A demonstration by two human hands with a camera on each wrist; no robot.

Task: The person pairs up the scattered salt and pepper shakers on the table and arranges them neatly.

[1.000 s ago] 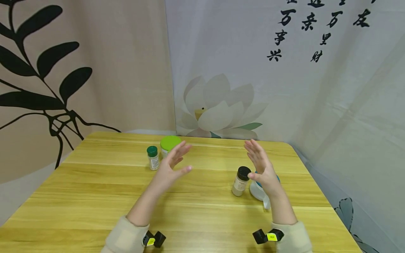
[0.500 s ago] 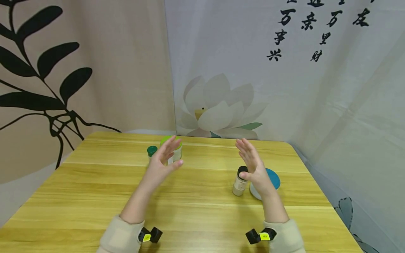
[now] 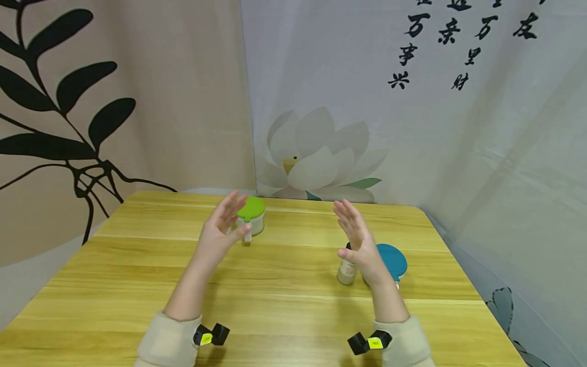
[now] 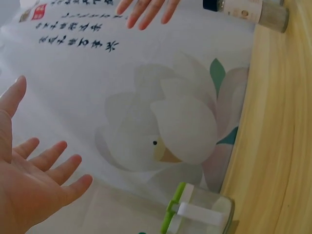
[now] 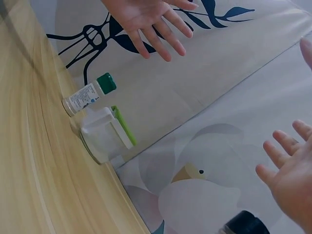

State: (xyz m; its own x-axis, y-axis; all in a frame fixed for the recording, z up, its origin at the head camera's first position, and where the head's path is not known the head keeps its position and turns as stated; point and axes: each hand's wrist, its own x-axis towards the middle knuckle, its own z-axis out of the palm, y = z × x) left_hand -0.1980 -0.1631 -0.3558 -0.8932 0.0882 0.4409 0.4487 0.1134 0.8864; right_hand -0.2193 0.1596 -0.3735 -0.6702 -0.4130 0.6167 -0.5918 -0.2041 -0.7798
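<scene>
Both hands are raised over the table with palms facing each other and nothing between the fingers. My left hand (image 3: 220,224) overlaps the spot beside a clear jar with a green lid (image 3: 251,216) in the head view. A green-capped shaker bottle (image 5: 90,94) stands beside that jar in the right wrist view; the left hand hides it from the head camera. My right hand (image 3: 359,242) overlaps the black-capped shaker bottle (image 3: 347,271) and partly covers a blue-lidded jar (image 3: 392,260) behind it. Fingers of both hands are straight and slightly spread.
The wooden table (image 3: 284,306) fills the lower part of the head view. Behind its far edge hangs a pale cloth (image 3: 321,76) printed with a lotus and characters. Each wrist wears a small black camera, such as the left wrist camera (image 3: 211,335).
Both hands have drifted left and slightly up in the head view, fingers still extended. More of the green-lidded and blue-lidded jars shows now, while the green-capped bottle has become covered.
</scene>
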